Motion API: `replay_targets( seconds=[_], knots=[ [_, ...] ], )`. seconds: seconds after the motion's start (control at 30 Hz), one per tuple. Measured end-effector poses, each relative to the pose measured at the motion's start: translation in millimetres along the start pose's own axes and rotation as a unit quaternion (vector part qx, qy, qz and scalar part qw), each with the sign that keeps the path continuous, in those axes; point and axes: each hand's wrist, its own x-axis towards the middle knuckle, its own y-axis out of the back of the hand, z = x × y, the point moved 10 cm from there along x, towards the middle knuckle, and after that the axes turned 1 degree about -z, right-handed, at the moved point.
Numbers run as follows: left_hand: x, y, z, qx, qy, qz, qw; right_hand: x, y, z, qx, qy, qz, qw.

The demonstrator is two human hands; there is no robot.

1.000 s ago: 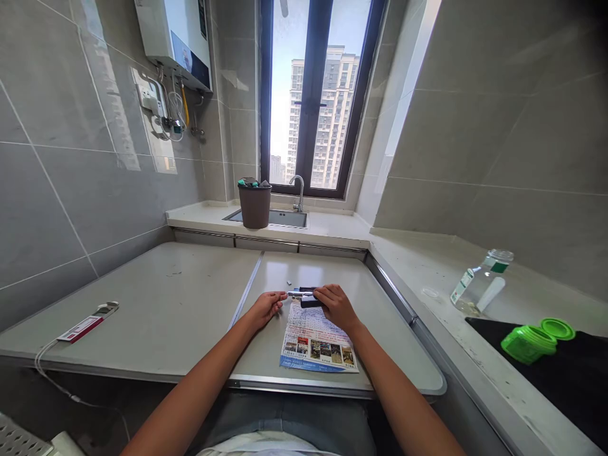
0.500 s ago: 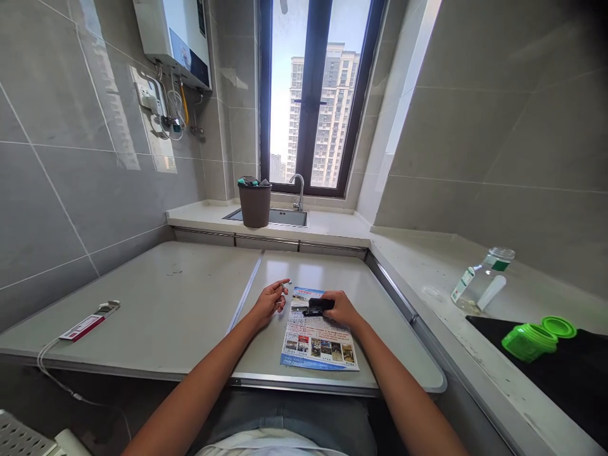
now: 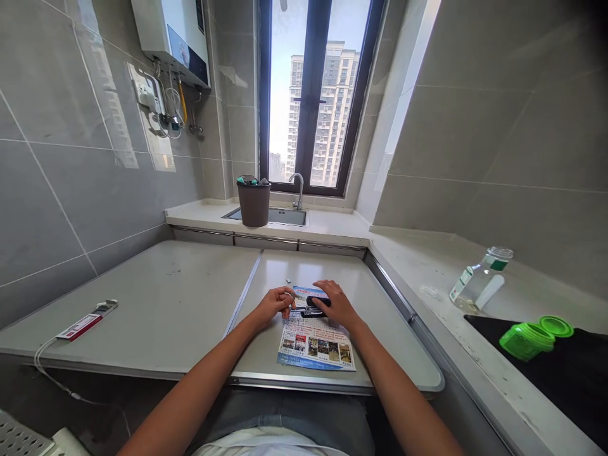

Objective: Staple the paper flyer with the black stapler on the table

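Observation:
A black stapler (image 3: 317,302) lies over a printed flyer (image 3: 317,353), its top lifted away from the metal staple channel. My right hand (image 3: 338,303) grips it from the right, with some fingers stretched over the top. On the left, my left hand (image 3: 278,303) is closed in a pinch right at the channel's metal end. Whatever is between those fingertips is too small to make out. A tiny dark piece, perhaps a bit of staples (image 3: 288,280), rests on the table just beyond the left hand.
The pale folding table (image 3: 190,304) has a metal seam. A red-and-white power strip (image 3: 88,321) with a cable lies at left. A brown bin (image 3: 254,204) stands by the sink (image 3: 287,216). On the right counter are a glass jar (image 3: 481,282) and an open green container (image 3: 527,341).
My left hand has moved right to the stapler's metal end. My right hand's fingers have loosened and spread over the stapler, which now sits lower on the flyer.

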Motion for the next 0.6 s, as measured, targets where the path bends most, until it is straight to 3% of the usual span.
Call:
replay_targets(
  seconds=[0.17,0.27,0.47,0.6],
  knots=[
    [-7,-14.1,7,0.04,-0.01,-0.045,0.998,-4,-20,-56,-0.059,0.17,-0.03,0.983],
    [-10,-21.4,8,0.079,-0.005,-0.07,0.994,-8,-32,-73,-0.088,0.222,-0.037,0.97],
    [-13,-27.4,8,0.115,0.0,-0.082,0.99,-11,-36,-78,-0.1,0.244,-0.027,0.964],
    [-10,-15.7,8,0.097,-0.004,-0.039,0.995,-4,-23,-53,-0.085,0.188,0.013,0.978]
  ],
)
